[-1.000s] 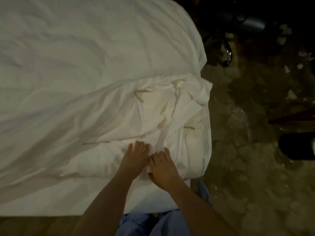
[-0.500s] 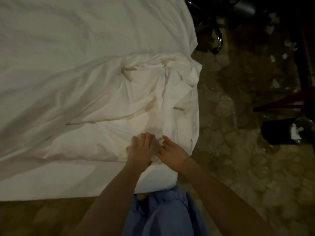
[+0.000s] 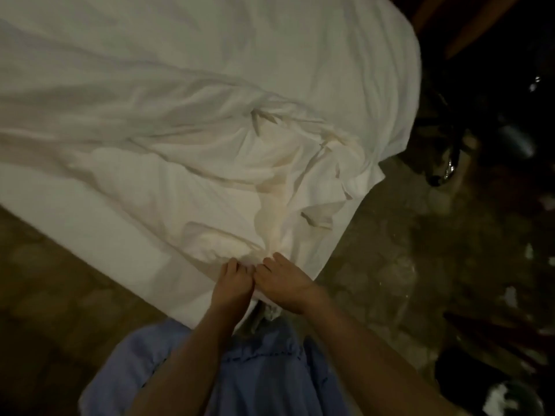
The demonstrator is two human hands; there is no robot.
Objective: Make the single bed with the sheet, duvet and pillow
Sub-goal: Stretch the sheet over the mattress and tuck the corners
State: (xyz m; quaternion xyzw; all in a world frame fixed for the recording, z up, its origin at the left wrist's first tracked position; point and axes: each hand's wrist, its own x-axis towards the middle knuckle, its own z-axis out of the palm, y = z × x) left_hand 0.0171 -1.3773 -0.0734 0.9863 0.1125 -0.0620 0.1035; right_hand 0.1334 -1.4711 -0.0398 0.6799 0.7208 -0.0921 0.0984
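Fingers (image 3: 232, 265) of the left hand (image 3: 231, 285) are bent down into the white cloth at the near corner of the bed (image 3: 126, 235), and the right hand (image 3: 283, 285) sits right against it, its fingers curled over the same bunched edge. Both look to be pinching a gather of fabric, though the light is dim and I can't see the fingertips themselves, which are buried in the folds.

The cloth they hold is the rumpled duvet (image 3: 240, 181), or possibly a loose sheet; in this gloom I can't say which. It lies heaped and creased across the near end of the bed, its ragged corner hanging off toward the patterned floor (image 3: 390, 265). Beyond it the flatter sheet (image 3: 210, 40) covers the mattress, fairly smooth. No pillow is in sight.

This stuff is soft and limp, light in the hand, and it will sag and fold wherever it isn't held. Pinching one spot only drags a ridge. I'd say the better hold is on the hem, hands spread well apart toward the two corners, so a pull draws the whole width flat
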